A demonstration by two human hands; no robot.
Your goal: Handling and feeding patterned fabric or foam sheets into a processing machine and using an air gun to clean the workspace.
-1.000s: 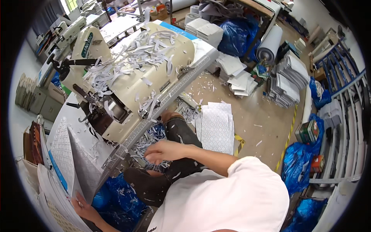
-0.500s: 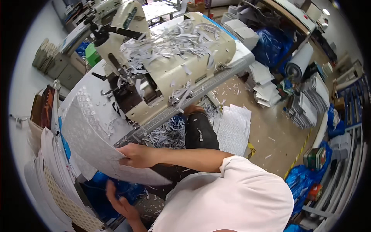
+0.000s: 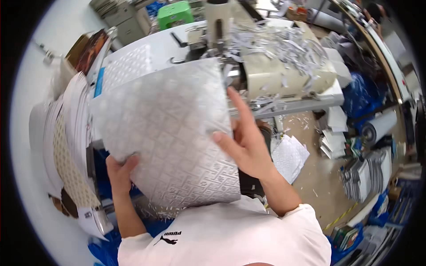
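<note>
A white table (image 3: 146, 48) is sitting beyond the hands, carrying a cream machine (image 3: 284, 75) and paper scraps (image 3: 284, 42).

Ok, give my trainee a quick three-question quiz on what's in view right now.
1. True or false: only one hand holds the large grey embossed patterned sheet.
2. Which hand grips the sheet's lower left edge: A) left hand B) right hand?
3. What litters the top of the cream-coloured machine behind the sheet?

Key: 1. False, both hands hold it. 2. A. 3. Loose white paper strips.
</note>
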